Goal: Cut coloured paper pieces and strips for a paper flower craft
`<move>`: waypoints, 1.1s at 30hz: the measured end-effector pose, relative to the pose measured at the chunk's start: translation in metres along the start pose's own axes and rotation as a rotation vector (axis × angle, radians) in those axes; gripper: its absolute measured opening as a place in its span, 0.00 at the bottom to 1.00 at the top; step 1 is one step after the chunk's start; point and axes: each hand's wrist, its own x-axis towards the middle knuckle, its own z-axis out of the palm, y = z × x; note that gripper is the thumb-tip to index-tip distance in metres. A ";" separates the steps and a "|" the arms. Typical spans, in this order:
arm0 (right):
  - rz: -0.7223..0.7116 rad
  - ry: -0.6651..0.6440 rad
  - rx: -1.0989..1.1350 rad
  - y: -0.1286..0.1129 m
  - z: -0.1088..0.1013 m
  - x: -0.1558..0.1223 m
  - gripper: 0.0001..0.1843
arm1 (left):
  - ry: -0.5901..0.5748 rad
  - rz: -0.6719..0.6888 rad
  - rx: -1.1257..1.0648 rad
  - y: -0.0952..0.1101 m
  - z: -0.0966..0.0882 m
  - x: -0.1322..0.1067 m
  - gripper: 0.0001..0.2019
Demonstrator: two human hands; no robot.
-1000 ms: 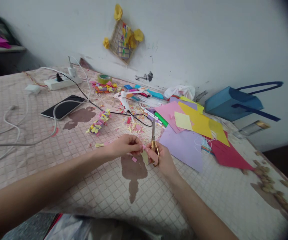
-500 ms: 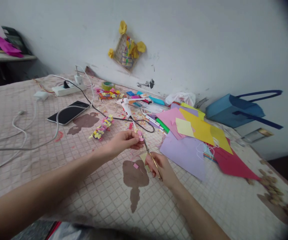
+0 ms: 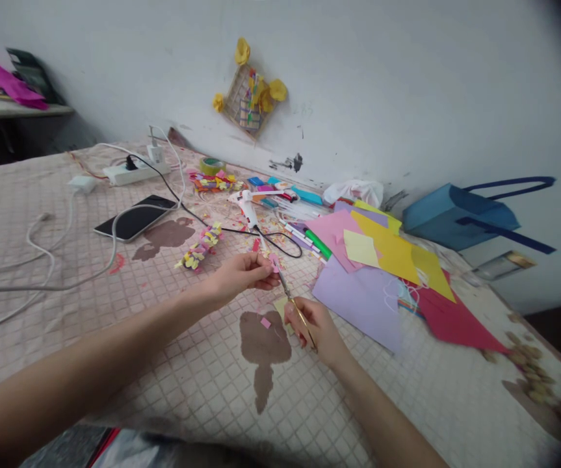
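Pink paper scrap (image 3: 273,262) pinched by left hand (image 3: 241,273); scissors (image 3: 292,304) clasped in right hand (image 3: 313,323); left fingertips (image 3: 269,281) may be nicked by closing blades (image 3: 283,281).

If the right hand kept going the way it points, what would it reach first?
Likely the pink paper scrap at the left hand, where the scissors aim, though depth is unclear.

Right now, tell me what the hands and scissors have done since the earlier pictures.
The gold-handled metal scissors swung from upright to slanting up-left, blades now pointing at the small pink paper scrap pinched in the left hand's fingers. The right hand holds them as before. The lilac paper sheet stayed put.
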 end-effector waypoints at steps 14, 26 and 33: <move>0.004 0.022 -0.036 0.000 0.000 -0.001 0.23 | 0.017 -0.005 -0.005 0.001 0.000 0.000 0.12; 0.011 0.025 -0.027 -0.002 0.001 -0.001 0.23 | 0.006 -0.047 0.035 0.001 0.001 -0.002 0.12; -0.023 0.046 -0.084 -0.001 0.002 -0.001 0.22 | 0.025 -0.042 0.023 0.003 0.002 -0.002 0.12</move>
